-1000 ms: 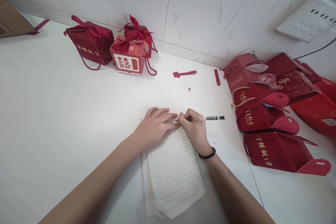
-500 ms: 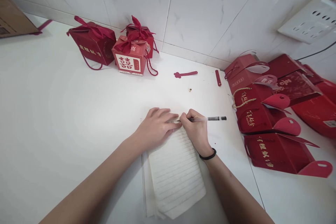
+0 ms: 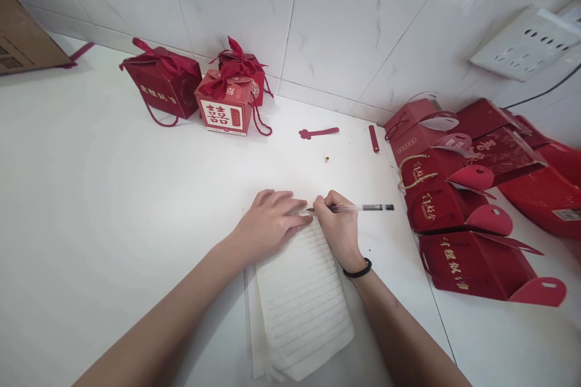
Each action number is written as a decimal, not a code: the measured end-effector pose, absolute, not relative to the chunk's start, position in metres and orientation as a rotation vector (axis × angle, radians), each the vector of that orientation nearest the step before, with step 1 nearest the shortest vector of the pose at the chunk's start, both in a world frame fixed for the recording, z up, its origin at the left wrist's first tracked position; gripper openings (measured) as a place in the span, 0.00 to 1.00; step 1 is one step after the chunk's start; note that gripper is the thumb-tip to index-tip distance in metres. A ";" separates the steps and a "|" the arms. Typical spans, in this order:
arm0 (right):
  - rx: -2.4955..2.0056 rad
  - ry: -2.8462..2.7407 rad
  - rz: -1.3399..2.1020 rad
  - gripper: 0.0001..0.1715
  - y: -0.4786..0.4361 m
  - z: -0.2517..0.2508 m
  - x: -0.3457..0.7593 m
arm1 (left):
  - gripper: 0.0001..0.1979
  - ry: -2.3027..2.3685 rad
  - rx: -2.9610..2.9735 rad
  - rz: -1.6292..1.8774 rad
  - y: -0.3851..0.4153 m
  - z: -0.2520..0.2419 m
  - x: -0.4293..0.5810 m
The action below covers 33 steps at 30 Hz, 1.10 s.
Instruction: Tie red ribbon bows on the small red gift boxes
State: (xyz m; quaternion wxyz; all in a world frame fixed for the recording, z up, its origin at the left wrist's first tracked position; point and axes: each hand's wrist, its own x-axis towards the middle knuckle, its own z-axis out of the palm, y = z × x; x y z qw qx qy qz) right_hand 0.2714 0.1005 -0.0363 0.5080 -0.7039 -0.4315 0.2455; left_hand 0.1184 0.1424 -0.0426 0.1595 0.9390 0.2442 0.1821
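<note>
A stack of white lined paper [image 3: 302, 302] lies on the white table [image 3: 113, 193] in front of me. My left hand [image 3: 267, 224] rests flat on the top end of the sheets, fingers stretched out. My right hand [image 3: 338, 227] is closed around a clear pen [image 3: 363, 208] with a black cap end pointing right; its tip touches the top of the paper beside my left fingertips. A black band circles my right wrist.
Three closed red gift boxes [image 3: 222, 106] with ribbons stand at the back by the tiled wall. Several open red boxes [image 3: 458, 217] lie heaped at the right. A red tag [image 3: 318, 132], a red strip [image 3: 373, 138] and a white socket strip [image 3: 521, 42] lie behind.
My hands and the pen have stayed nearly in place on the paper; the view has shifted slightly, so everything sits a little lower in the picture.
</note>
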 end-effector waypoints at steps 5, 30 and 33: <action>-1.606 -0.881 0.636 0.20 0.104 -0.037 0.272 | 0.13 0.698 2.683 0.572 0.142 -0.042 0.116; -1.199 -0.977 0.819 0.14 0.097 -0.052 0.266 | 0.11 1.044 2.360 0.791 0.147 -0.042 0.102; -1.097 -0.963 0.891 0.13 0.095 -0.042 0.264 | 0.11 1.049 2.371 0.847 0.150 -0.045 0.103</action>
